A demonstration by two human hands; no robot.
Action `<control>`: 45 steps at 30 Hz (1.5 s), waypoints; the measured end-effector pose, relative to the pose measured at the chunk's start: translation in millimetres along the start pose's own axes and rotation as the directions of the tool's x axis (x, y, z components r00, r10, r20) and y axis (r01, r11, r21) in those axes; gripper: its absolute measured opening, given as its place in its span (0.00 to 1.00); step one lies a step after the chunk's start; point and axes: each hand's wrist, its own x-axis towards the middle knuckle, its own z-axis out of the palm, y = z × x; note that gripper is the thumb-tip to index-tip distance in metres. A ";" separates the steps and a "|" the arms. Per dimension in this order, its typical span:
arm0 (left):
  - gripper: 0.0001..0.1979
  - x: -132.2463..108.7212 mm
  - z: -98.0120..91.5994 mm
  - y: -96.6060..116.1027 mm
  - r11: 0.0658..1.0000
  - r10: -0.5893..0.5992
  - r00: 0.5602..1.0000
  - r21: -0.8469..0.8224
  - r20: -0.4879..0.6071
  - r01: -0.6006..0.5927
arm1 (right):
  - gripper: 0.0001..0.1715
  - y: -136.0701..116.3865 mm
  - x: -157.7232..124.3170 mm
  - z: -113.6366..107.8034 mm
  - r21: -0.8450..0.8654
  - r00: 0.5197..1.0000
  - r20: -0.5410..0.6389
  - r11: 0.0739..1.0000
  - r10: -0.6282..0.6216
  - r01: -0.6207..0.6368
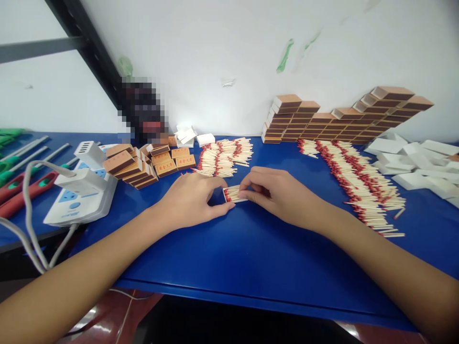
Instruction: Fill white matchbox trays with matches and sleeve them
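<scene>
while a blue table (229, 258) is lying beneath, the half-curled left hand (190, 198) is gripping the left end of a white tray (244, 199); the right hand (274, 191), its exact hold hidden, is bunching its fingers over red-headed matches (233, 193) inside.

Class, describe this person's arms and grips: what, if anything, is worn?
The left grip and right grip are bare hands, with no gloves or rings visible. The left forearm and right forearm taper to the wrists, with no sleeve, watch or bracelet showing.

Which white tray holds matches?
The tray between the left hand and right hand: red match heads show inside; the other white trays show none.
</scene>
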 end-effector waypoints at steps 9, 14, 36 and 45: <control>0.16 -3.3 -4.5 11.4 0.982 0.176 0.971 -0.098 0.160 -0.162 | 0.17 17.2 19.5 21.9 -0.088 0.995 -0.035 0.992 -0.093 0.090; 0.15 -3.9 -4.4 13.0 0.982 0.181 0.970 -0.083 0.162 -0.169 | 0.19 18.4 22.2 26.3 -0.142 0.997 -0.043 0.989 -0.056 0.050; 0.15 -3.0 -4.4 12.1 0.982 0.184 0.970 -0.082 0.159 -0.173 | 0.11 21.4 25.1 27.4 -0.045 0.994 -0.097 0.998 -0.052 0.048; 0.15 -2.3 -5.0 11.0 0.982 0.183 0.971 -0.071 0.156 -0.174 | 0.05 19.5 27.3 22.0 0.049 0.997 -0.065 0.998 0.032 -0.029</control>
